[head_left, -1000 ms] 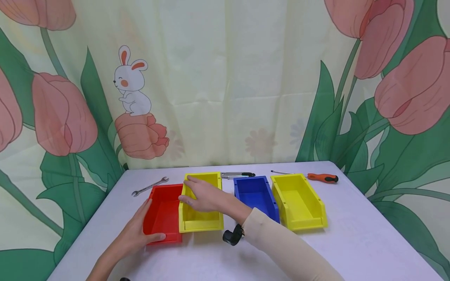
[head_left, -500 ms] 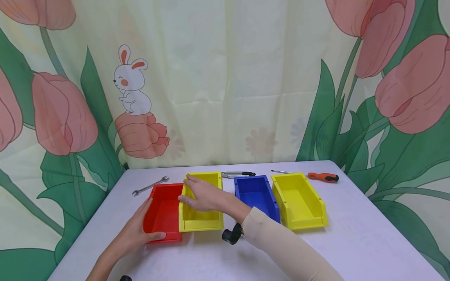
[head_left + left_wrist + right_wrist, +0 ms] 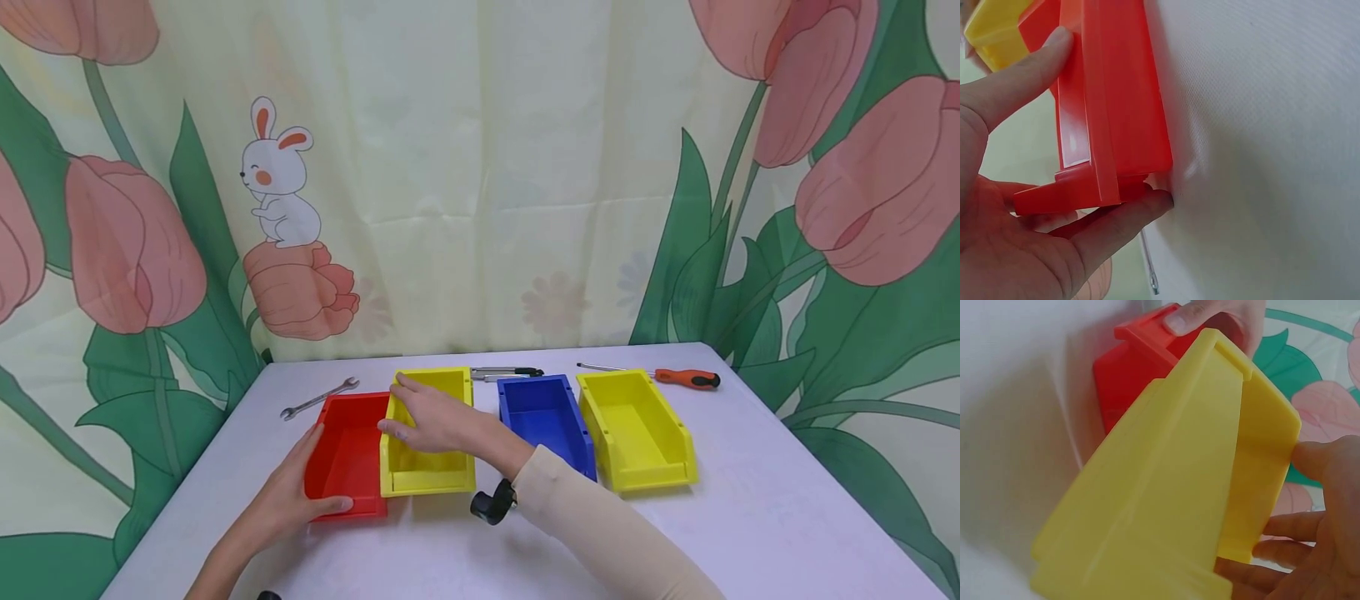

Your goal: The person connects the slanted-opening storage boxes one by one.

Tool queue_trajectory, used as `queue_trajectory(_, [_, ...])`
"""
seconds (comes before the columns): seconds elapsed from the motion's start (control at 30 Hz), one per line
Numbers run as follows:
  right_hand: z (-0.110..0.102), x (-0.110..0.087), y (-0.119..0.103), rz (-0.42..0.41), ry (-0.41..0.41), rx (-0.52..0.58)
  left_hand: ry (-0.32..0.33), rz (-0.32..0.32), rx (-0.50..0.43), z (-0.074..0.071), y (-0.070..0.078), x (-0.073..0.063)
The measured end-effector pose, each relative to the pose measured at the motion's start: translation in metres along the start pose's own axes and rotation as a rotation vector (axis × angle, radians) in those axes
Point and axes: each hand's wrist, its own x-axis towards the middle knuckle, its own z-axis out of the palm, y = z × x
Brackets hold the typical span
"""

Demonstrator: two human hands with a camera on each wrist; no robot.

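My left hand (image 3: 281, 504) grips the red bin (image 3: 348, 467) at its front left corner. In the left wrist view the thumb (image 3: 1041, 65) lies over the rim and the other fingers reach round the outside. My right hand (image 3: 438, 417) reaches over the nearer yellow bin (image 3: 427, 482) and holds its left wall. The right wrist view shows the thumb (image 3: 1313, 459) at that wall's edge, with several fingers lower on the wall. This yellow bin stands against the red one and hides its right edge in the head view.
Right of the hands stand a blue bin (image 3: 543, 417) and a second yellow bin (image 3: 641, 425), side by side. A wrench (image 3: 321, 398) lies behind left, a utility knife (image 3: 510, 372) at the back, a screwdriver (image 3: 686, 379) behind right. A curtain (image 3: 480, 250) hangs behind the table.
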Motion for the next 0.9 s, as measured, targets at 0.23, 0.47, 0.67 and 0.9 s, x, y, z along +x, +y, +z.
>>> queue_trajectory(0.23, [0.0002, 0.0003, -0.0016, 0.0, -0.002, -0.008, 0.009, 0.008, -0.024, -0.0001, -0.0002, -0.002])
queue_trajectory(0.47, [0.0002, -0.0003, -0.0033, 0.005, -0.002, -0.022, 0.009, 0.011, -0.022, 0.0005, -0.0008, -0.0011])
queue_trajectory(0.67, [0.0022, 0.0003, -0.0019, 0.011, 0.0, -0.026, 0.006, 0.009, -0.007, 0.0008, 0.0, -0.0005])
queue_trajectory(0.9, [0.0035, -0.0002, -0.0022, 0.014, -0.001, -0.025, -0.001, 0.003, 0.002, 0.0008, 0.0009, 0.0001])
